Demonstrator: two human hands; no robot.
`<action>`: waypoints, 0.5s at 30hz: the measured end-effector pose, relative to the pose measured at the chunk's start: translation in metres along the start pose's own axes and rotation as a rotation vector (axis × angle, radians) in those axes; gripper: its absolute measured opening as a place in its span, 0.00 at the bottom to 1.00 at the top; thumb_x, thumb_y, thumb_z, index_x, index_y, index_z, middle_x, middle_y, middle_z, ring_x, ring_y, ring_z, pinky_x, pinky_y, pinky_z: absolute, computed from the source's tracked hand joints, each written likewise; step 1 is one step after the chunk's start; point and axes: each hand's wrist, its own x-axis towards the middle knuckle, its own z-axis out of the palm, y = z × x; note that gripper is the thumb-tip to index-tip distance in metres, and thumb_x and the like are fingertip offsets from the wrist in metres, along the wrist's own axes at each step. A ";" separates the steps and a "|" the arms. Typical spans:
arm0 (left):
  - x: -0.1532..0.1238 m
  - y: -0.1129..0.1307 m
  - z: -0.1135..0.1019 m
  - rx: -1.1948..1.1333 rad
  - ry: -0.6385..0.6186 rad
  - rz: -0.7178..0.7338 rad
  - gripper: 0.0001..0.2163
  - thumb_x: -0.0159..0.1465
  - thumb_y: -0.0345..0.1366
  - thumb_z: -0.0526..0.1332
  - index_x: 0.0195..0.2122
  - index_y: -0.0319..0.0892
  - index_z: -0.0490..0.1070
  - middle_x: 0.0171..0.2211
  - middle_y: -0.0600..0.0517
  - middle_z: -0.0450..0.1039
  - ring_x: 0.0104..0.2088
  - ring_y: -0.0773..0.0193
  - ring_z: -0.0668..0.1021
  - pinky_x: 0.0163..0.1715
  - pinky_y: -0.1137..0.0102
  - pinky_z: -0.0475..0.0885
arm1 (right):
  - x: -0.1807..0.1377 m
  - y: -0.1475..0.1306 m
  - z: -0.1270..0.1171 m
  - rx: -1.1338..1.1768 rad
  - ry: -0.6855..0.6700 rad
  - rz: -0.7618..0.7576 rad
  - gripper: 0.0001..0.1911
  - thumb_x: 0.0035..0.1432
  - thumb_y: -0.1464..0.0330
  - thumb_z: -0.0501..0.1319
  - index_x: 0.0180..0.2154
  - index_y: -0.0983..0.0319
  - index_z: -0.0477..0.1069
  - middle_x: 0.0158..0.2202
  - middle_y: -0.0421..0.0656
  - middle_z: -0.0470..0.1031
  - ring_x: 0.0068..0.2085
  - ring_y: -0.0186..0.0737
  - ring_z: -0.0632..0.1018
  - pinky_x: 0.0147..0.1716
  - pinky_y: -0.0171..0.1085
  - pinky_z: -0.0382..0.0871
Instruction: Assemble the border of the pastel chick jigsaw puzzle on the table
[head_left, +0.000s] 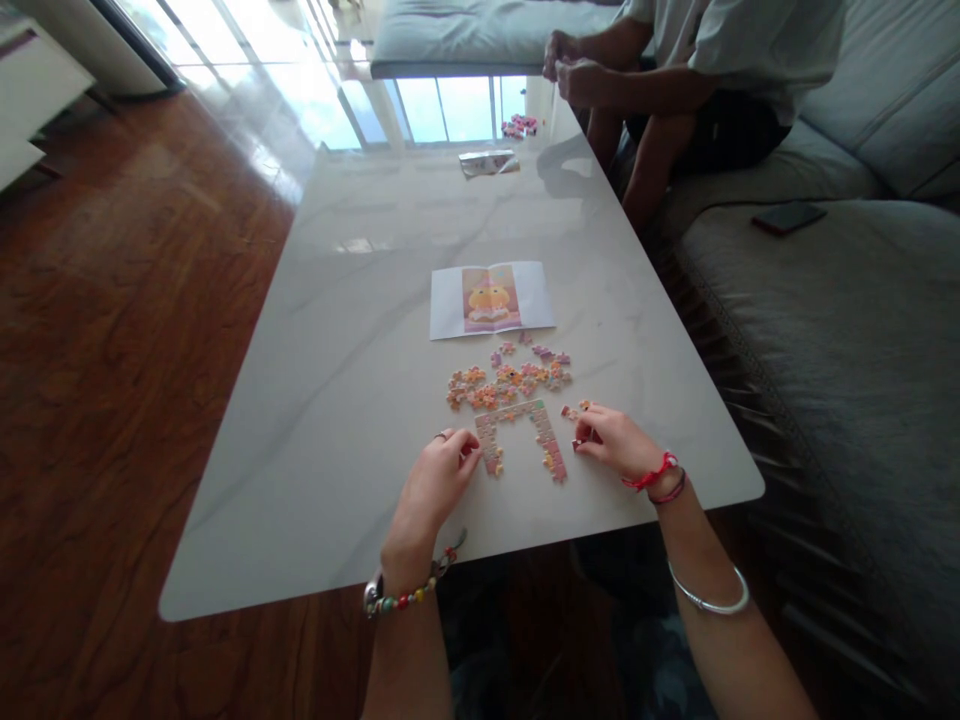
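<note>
A partly joined jigsaw puzzle (553, 447) lies near the table's front edge, its pieces forming a top row and two side strips. My left hand (442, 474) rests by the left strip, fingers drawn together; whatever they may hold is hidden. To the right of the puzzle, my right hand (616, 441) pinches a small dark red puzzle piece (577, 445) at the tabletop. A few loose pieces (568, 411) lie just beyond those fingers. Behind the joined part spreads a pile of orange, pink and purple puzzle pieces (480, 392).
A creased picture sheet (450, 303) with a yellow figure lies past the pile. Farther off on the marble-patterned table (330, 400) are a silvery packet (489, 164) and pink pieces (519, 126). Another person (675, 80) sits at the far right, hands together. A phone (789, 218) lies on the sofa.
</note>
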 end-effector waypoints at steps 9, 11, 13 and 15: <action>-0.002 -0.007 -0.001 -0.013 0.040 0.009 0.06 0.58 0.35 0.51 0.31 0.42 0.66 0.29 0.52 0.67 0.29 0.66 0.71 0.31 0.71 0.65 | -0.006 -0.017 -0.008 0.578 -0.154 0.210 0.07 0.46 0.67 0.59 0.29 0.64 0.67 0.24 0.41 0.72 0.24 0.33 0.74 0.19 0.30 0.66; -0.003 -0.008 -0.001 -0.018 0.047 0.006 0.06 0.58 0.35 0.51 0.31 0.42 0.66 0.29 0.52 0.67 0.29 0.66 0.71 0.31 0.71 0.65 | -0.005 -0.029 0.002 0.692 -0.269 0.222 0.09 0.44 0.66 0.60 0.27 0.64 0.64 0.23 0.41 0.72 0.25 0.35 0.75 0.17 0.29 0.67; -0.004 -0.007 -0.001 -0.026 0.050 0.004 0.06 0.58 0.35 0.51 0.31 0.42 0.66 0.29 0.52 0.68 0.29 0.66 0.71 0.31 0.71 0.65 | -0.003 -0.044 0.015 0.773 -0.314 0.220 0.10 0.44 0.65 0.61 0.26 0.64 0.63 0.23 0.41 0.72 0.26 0.35 0.75 0.18 0.29 0.68; -0.006 -0.007 -0.002 -0.040 0.047 0.003 0.06 0.58 0.34 0.51 0.31 0.42 0.67 0.29 0.51 0.68 0.29 0.66 0.71 0.31 0.71 0.65 | -0.001 -0.057 0.029 0.776 -0.289 0.218 0.09 0.44 0.65 0.61 0.25 0.64 0.63 0.22 0.40 0.71 0.24 0.33 0.75 0.16 0.28 0.67</action>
